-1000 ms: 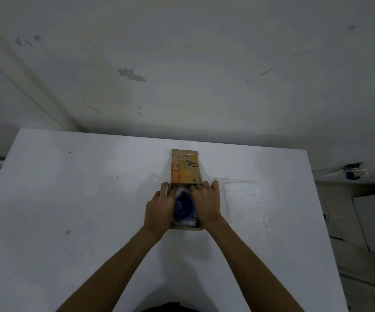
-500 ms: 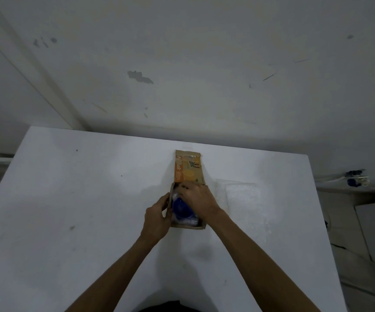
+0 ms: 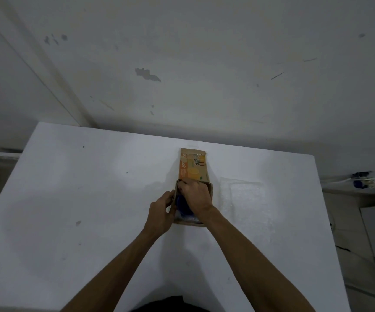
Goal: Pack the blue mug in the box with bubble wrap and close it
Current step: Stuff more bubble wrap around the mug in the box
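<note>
From the head view, the left hand [image 3: 159, 213] grips the left wall of the box [image 3: 210, 192] on the bench [image 3: 87, 199]. The right hand [image 3: 196, 195] reaches into the box, fingers curled over the blue mug [image 3: 183, 207]; whether it grasps anything I cannot tell. The lid flap [image 3: 193, 164] stands open on the far side. Bubble wrap [image 3: 241, 195] lies just right of the box.

The person's right hand [image 3: 196, 194] reaches down into the small brown cardboard box [image 3: 210, 192] near the table's far edge and covers most of the opening, so only a sliver of the blue mug [image 3: 183, 206] shows. A little clear bubble wrap [image 3: 190, 219] peeks out at the near end of the opening. The right fingertips are hidden inside, so what they touch cannot be told. The print on the raised orange lid flap [image 3: 192, 164] is too blurred to read.
</note>
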### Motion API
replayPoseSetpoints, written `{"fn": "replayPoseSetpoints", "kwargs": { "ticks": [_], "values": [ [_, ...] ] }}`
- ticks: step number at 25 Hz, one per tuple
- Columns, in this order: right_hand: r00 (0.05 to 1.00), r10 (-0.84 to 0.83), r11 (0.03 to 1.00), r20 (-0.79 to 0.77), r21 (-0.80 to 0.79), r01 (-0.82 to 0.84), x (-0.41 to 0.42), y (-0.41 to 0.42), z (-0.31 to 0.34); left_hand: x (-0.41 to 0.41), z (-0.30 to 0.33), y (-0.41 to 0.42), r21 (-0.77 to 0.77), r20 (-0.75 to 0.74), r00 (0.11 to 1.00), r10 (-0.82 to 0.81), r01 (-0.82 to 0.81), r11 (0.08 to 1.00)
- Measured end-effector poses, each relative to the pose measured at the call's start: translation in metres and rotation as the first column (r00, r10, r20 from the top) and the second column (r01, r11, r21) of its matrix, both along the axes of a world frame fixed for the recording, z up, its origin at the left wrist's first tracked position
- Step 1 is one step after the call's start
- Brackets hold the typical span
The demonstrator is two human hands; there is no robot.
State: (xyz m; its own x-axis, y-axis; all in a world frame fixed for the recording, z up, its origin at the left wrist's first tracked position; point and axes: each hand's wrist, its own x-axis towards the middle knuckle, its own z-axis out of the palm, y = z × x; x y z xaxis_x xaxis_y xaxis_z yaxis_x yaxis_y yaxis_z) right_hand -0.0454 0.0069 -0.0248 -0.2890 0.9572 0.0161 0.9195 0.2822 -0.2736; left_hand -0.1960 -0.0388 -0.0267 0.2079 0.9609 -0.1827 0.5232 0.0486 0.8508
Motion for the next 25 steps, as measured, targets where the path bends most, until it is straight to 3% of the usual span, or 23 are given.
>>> {"fn": "replayPoseSetpoints", "kwargs": {
  "ticks": [5, 9, 16, 18, 22, 25],
  "values": [
    [0.981, 0.190, 0.976, -0.031, -0.105, -0.192, 0.032, 0.002, -0.001, -0.001, 0.002, 0.001, -0.044, 0.017, 1.000, 0.018, -0.017, 0.999],
    [0.999, 0.031, 0.991, -0.029, -0.129, -0.035, 0.050, -0.016, 0.001, 0.004, 0.005, -0.004, -0.028, 0.044, 0.999, 0.022, -0.021, 0.999],
    [0.998, 0.006, 0.956, 0.063, -0.294, 0.013, 0.037, -0.019, 0.008, 0.004, 0.008, -0.006, -0.019, 0.045, 0.999, 0.015, -0.014, 1.000],
    [0.995, -0.045, 0.966, 0.094, -0.249, 0.068, 0.043, -0.023, 0.013, 0.003, 0.009, -0.007, -0.028, 0.043, 0.999, 0.005, -0.004, 1.000],
    [0.933, -0.114, 0.979, 0.340, -0.120, 0.164, 0.045, -0.045, 0.021, 0.003, 0.010, -0.010, -0.046, 0.048, 0.999, 0.016, -0.013, 0.999],
    [0.927, -0.196, 0.960, 0.321, -0.128, 0.248, 0.040, -0.048, 0.020, 0.004, 0.012, -0.011, -0.072, 0.042, 0.999, 0.014, -0.011, 0.997]
  ]
}}
